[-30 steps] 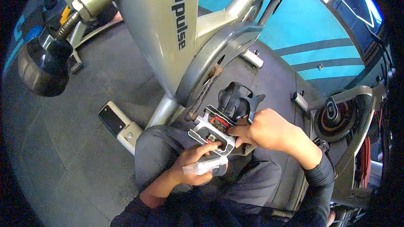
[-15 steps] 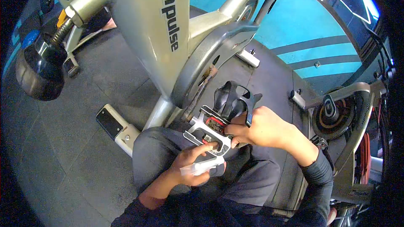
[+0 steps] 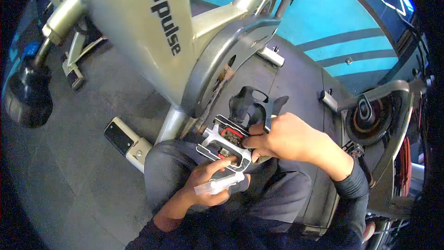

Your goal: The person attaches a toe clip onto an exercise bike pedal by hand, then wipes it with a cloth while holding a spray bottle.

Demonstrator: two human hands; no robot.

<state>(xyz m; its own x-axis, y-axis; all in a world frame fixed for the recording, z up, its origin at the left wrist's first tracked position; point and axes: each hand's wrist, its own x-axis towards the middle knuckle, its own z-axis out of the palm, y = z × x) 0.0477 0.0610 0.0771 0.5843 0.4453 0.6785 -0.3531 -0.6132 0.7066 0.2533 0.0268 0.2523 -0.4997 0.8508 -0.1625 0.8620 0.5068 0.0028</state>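
Notably Exposed: Bike Pedal Handled From Both Sides

Nearest to us, above the grey trousers, the left hand is curled around a pale, tube-like item, one digit reaching into the pedal's lower opening. We judge this double duty a weakness: should that hand shift to steady the pedal, the item could slip free. The pedal lies just over the lap, red trim showing inside; if it spun, we believe the inserted digit could be nipped by a metal edge.

The right hand has its fingers bunched at the pedal's outer edge. Whether they pinch the rim or something smaller, we cannot tell; a small part released there could drop unseen.

Just beyond, the black toe cage stands close to those knuckles and might snag them. Farther off, the brown-stained crank arm runs up beside the bike frame; were it to swing, we would expect both grips to be disturbed.
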